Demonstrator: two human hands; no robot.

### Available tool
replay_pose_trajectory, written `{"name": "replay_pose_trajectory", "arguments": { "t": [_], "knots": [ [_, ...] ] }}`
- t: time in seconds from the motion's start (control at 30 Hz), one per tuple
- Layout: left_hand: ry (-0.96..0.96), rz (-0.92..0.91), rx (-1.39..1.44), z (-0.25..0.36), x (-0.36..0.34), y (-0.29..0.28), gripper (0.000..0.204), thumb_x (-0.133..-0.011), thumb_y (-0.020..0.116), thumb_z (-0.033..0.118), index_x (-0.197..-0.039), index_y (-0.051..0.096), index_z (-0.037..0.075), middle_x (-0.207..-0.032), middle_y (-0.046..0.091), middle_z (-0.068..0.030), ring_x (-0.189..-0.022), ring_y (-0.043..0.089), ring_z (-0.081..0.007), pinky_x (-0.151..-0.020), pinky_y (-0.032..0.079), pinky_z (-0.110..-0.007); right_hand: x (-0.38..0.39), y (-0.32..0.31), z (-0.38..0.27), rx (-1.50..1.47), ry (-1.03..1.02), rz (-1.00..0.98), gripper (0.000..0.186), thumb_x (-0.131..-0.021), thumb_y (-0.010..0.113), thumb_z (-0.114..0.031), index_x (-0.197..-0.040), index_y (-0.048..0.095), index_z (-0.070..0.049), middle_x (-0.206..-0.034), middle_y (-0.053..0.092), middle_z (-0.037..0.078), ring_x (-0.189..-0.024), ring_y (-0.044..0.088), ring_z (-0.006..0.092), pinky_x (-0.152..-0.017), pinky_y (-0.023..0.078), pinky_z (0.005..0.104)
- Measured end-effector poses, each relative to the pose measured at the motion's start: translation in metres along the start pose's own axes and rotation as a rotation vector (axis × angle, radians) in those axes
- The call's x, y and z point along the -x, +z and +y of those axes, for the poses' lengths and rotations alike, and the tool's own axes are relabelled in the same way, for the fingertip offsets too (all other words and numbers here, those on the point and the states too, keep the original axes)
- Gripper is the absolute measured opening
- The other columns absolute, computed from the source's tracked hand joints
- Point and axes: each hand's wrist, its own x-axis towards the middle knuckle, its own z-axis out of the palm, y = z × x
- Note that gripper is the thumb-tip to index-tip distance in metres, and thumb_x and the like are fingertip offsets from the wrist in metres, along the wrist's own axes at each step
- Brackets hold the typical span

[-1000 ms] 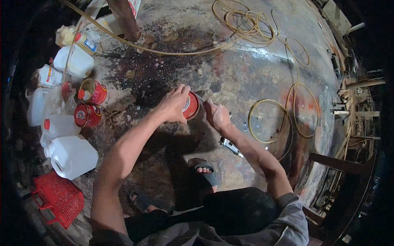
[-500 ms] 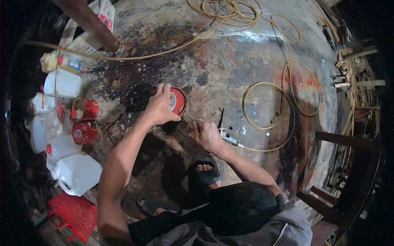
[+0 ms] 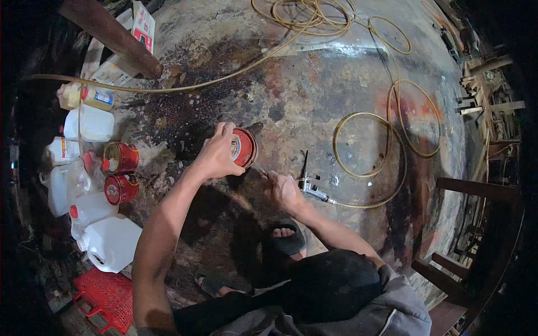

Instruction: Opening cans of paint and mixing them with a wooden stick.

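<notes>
My left hand [image 3: 216,154] is closed around a red round can [image 3: 243,147], fingers over its far side and thumb along its near edge. The can is tipped, so its printed round face shows beside the rim. Just to the right and nearer to me, my right hand [image 3: 284,193] has its fingers curled together, apart from the can. A thin dark tip sticks out from these fingers toward the can; its kind is too small to make out. Beyond the right wrist, a metal spray gun [image 3: 315,190] lies on the floor, joined to a yellow hose [image 3: 386,203].
White plastic jugs [image 3: 115,241], two red cans [image 3: 121,189] and a bottle [image 3: 100,99] line the left side. A red basket [image 3: 106,297] stands near left. A brown post [image 3: 120,42] rises at far left. Wooden furniture [image 3: 476,189] stands at right; hose coils [image 3: 314,17] lie at the back.
The whole view has shifted slightly, with most things now a little lower and to the right. My left hand keeps its hold on the can, and my right hand stays curled close by.
</notes>
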Motion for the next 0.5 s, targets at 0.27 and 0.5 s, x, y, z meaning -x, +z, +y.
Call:
{"name": "replay_pose_trajectory", "arguments": {
  "t": [0.27,0.5],
  "knots": [
    [0.099,-0.113,0.206,-0.022,-0.004,-0.024,0.108,-0.052,0.090,0.026,-0.139,0.034,-0.003,-0.134,0.046,-0.0187,-0.128,0.047,-0.0294,-0.111,0.036,-0.036,0.000,-0.005,-0.006,-0.066,-0.048,0.039,0.019,-0.082,0.064,-0.015,-0.098,0.061,-0.004,-0.079,0.063,0.024,-0.076,0.062,0.0450,-0.063,0.048,0.0516],
    [0.125,-0.259,0.682,-0.041,-0.001,-0.031,0.096,-0.059,0.089,0.020,-0.138,0.038,0.001,-0.132,0.051,-0.0151,-0.125,0.051,-0.0243,-0.107,0.039,-0.035,-0.003,-0.008,-0.014,-0.240,0.051,0.013,0.015,-0.088,0.061,-0.016,-0.090,0.060,-0.002,-0.074,0.060,0.027,-0.075,0.059,0.0481,-0.060,0.045,0.0536]
  ]
}}
